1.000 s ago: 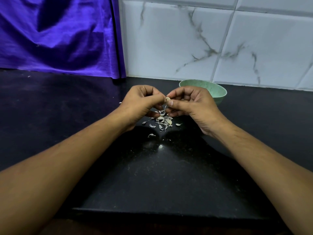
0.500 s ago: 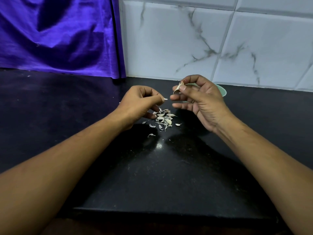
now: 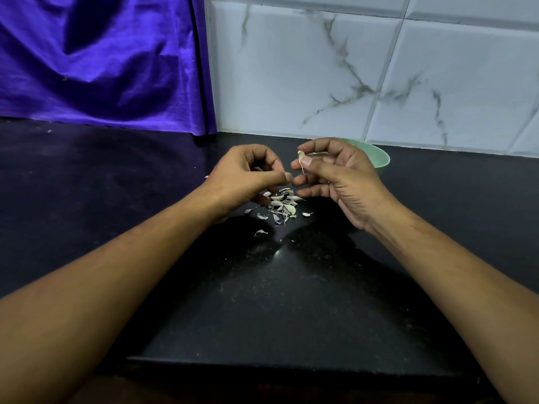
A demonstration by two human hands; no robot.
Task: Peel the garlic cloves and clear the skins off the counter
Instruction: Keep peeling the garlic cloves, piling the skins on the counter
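Clove (image 3: 301, 157), pale and thin-tailed, pinched in right grip (image 3: 344, 182); left grip (image 3: 242, 176) curled, apparently empty.

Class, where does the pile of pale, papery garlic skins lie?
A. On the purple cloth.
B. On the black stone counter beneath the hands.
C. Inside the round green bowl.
B: the pale garlic skins lie on the black counter between the left hand and right hand, outside the round green bowl.
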